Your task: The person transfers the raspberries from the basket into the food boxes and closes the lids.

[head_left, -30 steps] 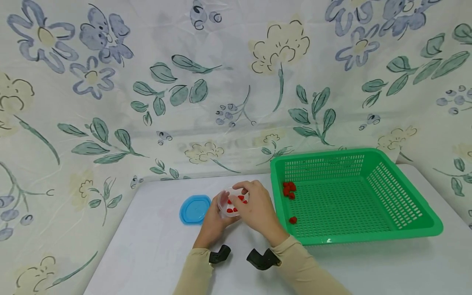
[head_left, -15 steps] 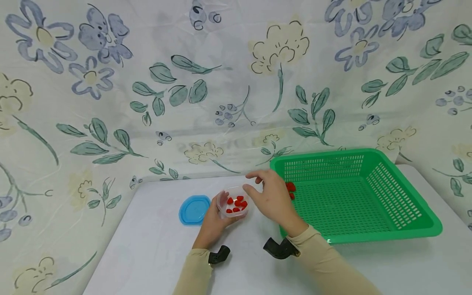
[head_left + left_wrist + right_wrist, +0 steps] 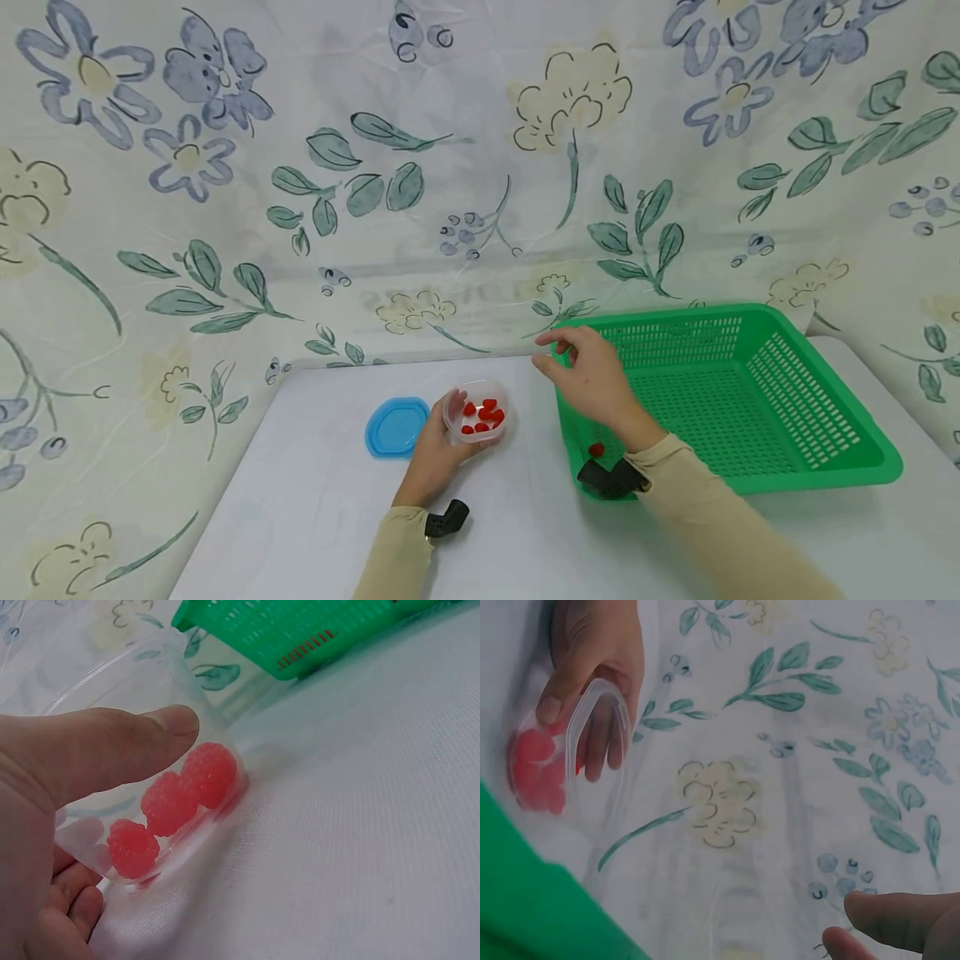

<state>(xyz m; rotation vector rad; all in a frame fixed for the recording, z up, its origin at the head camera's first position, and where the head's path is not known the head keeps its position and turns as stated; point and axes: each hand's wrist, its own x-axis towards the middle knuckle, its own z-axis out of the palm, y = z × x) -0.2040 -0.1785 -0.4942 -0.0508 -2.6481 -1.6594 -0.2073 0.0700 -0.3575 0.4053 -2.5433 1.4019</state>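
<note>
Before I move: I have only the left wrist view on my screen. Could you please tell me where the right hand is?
Observer: In the head view, the right hand appears across the left edge of the green plastic basket.
Operator: Thank you. Is any raspberry lying near the basket's front left corner?
Observer: Yes, one raspberry shows there.
Operator: And is there some lid?
Observer: Yes, a blue lid lies to the left of the clear plastic cup.
</note>
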